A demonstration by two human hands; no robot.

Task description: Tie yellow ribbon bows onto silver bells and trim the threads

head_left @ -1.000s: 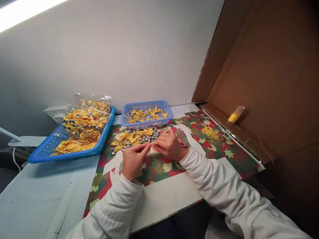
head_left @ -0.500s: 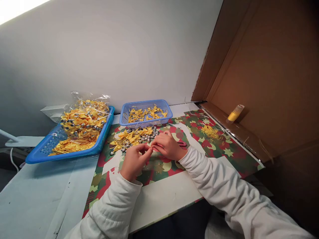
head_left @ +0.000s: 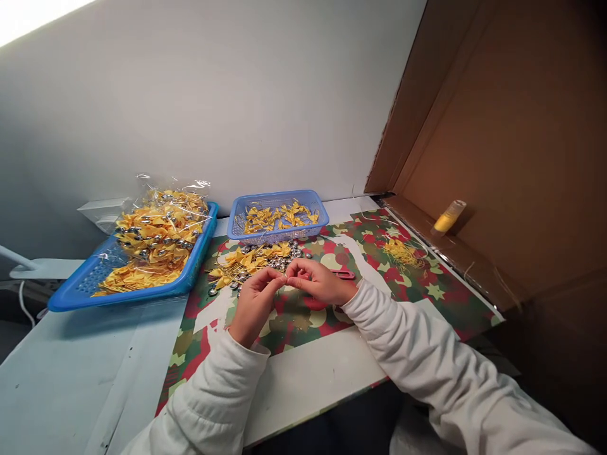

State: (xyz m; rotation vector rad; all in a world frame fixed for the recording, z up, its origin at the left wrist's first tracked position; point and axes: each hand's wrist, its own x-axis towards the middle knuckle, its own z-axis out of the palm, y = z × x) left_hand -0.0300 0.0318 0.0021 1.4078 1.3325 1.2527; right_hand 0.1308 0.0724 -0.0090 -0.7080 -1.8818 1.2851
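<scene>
My left hand (head_left: 257, 302) and my right hand (head_left: 317, 281) meet fingertip to fingertip over the patterned sheet. Both are closed in a pinch, thumb against index finger. Whatever sits between the fingertips is too small to make out. Just beyond them lies a loose pile of yellow ribbon bows (head_left: 251, 258), with silver bells (head_left: 279, 253) scattered among and beside it. A pink-handled tool (head_left: 345, 275) lies partly hidden behind my right hand.
A small blue basket (head_left: 277, 239) with yellow bows stands behind the pile. At left, a larger blue basket (head_left: 80, 297) holds a clear bag (head_left: 164, 221) of bows and bells. Yellow thread scraps (head_left: 403, 251) lie at right, near a yellow thread spool (head_left: 448, 218) by the cardboard wall.
My right hand has turned and dropped slightly, its fingers now curled into a pinch against my left fingertips. More bells show beyond it. My left hand has barely shifted.
</scene>
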